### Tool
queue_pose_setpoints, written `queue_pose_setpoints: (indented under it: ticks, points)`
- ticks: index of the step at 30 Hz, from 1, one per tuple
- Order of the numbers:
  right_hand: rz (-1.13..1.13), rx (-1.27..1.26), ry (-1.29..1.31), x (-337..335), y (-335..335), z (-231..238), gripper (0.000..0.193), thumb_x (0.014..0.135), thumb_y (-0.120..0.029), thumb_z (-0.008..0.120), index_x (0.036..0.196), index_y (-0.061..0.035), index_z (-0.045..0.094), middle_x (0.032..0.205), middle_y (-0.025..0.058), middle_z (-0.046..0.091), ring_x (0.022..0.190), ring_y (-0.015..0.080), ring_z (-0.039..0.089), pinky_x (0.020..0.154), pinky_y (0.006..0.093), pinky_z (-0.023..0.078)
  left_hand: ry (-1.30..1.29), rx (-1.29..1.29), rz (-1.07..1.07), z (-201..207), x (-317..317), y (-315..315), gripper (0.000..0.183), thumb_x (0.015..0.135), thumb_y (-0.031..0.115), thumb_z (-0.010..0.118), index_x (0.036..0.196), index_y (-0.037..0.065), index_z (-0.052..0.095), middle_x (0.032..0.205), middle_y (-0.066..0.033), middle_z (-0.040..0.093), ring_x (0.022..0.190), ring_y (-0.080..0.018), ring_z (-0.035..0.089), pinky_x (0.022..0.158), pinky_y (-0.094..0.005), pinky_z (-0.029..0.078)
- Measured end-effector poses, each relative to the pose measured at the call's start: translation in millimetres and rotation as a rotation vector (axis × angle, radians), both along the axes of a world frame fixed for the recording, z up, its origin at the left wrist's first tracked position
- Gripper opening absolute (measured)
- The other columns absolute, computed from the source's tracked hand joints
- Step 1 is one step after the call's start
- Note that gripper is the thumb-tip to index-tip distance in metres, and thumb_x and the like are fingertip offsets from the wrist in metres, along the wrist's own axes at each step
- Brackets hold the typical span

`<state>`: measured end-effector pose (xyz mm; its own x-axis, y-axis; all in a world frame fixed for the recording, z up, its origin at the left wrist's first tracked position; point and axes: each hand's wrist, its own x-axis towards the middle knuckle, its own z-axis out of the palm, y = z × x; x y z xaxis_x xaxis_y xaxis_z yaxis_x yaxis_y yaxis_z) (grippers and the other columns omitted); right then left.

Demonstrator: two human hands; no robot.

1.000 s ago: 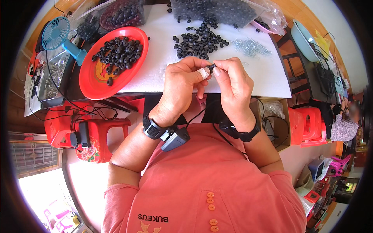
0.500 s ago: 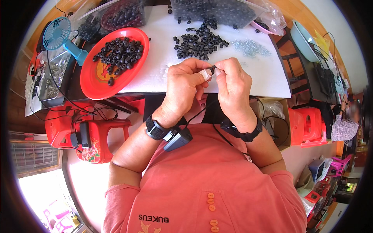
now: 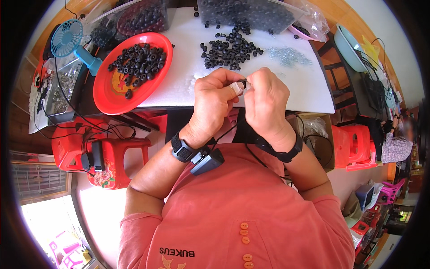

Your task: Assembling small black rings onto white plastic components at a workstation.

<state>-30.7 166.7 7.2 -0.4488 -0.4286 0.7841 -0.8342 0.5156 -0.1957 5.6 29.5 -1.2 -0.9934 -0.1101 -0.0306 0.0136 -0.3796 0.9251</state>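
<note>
My left hand [image 3: 212, 96] is closed in a pinch on a small black plastic piece [image 3: 242, 84]; white tape wraps its thumb. Closed beside it, my right hand [image 3: 268, 101] has its fingertips against or just next to that piece. Whether it pinches something tiny is hidden by the fingers. Both hands hover over the front edge of the white tabletop [image 3: 186, 49]. Just beyond them lies a heap of short black cylindrical pieces [image 3: 226, 54], with a scatter of tiny clear bits [image 3: 289, 57] to its right.
On the left, a red plate [image 3: 105, 101] holds rounded black pieces, near a blue fan [image 3: 67, 38]. Clear bins [image 3: 251, 15] of black parts line the back. A red stool [image 3: 118, 163] with cables stands left; a cardboard box [image 3: 329, 143] sits right, below the table edge.
My right hand has turned, its fingers curling in and its thumb dropping lower beside the black piece. My left hand has barely shifted and keeps its pinch.
</note>
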Motion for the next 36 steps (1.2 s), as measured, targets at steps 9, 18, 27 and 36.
queue_pose_setpoints:
  ticks: [9, 18, 27, 36]
  points:
    - [0.061, 0.025, -0.054, 3, 5, -1, 0.024, 0.067, -0.002, 0.065, 0.081, -0.0052, 0.045, 0.075, 0.0127, 0.048, 0.065, 0.0326, 0.051, 0.057, 0.0438, 0.040, 0.024, -0.038, -0.065, 0, -1, -3, 0.010, 0.089, 0.000, 0.062, 0.097, -0.005, 0.066, 0.079, -0.0064, 0.066, 0.065, -0.0085, 0.059, 0.052, -0.0214, 0.046]
    - [-0.022, -0.097, 0.006, -5, 5, -16, 0.029, 0.065, -0.005, 0.069, 0.080, -0.0065, 0.045, 0.068, 0.0102, 0.048, 0.057, 0.0310, 0.050, 0.051, 0.0429, 0.039, 0.101, -0.069, -0.018, 3, -1, 3, 0.012, 0.089, 0.001, 0.063, 0.097, -0.008, 0.067, 0.083, -0.0096, 0.068, 0.069, -0.0134, 0.063, 0.061, -0.0245, 0.053]
    - [0.170, -0.070, -0.159, 0, 28, 1, 0.031, 0.067, -0.007, 0.073, 0.075, -0.0070, 0.044, 0.063, 0.0086, 0.051, 0.054, 0.0291, 0.057, 0.047, 0.0394, 0.042, -0.086, -0.278, -0.329, 23, 4, -4, 0.018, 0.092, 0.011, 0.063, 0.084, -0.004, 0.069, 0.062, -0.0074, 0.061, 0.045, -0.0075, 0.048, 0.040, -0.0220, 0.033]
    - [0.165, -0.086, -0.211, -4, 36, 1, 0.023, 0.075, -0.011, 0.072, 0.080, -0.0055, 0.050, 0.070, 0.0099, 0.055, 0.065, 0.0299, 0.060, 0.054, 0.0401, 0.045, -0.094, -0.521, -0.055, 47, 28, -22, 0.016, 0.088, 0.016, 0.066, 0.088, 0.001, 0.071, 0.069, -0.0030, 0.065, 0.056, -0.0053, 0.054, 0.044, -0.0199, 0.035]
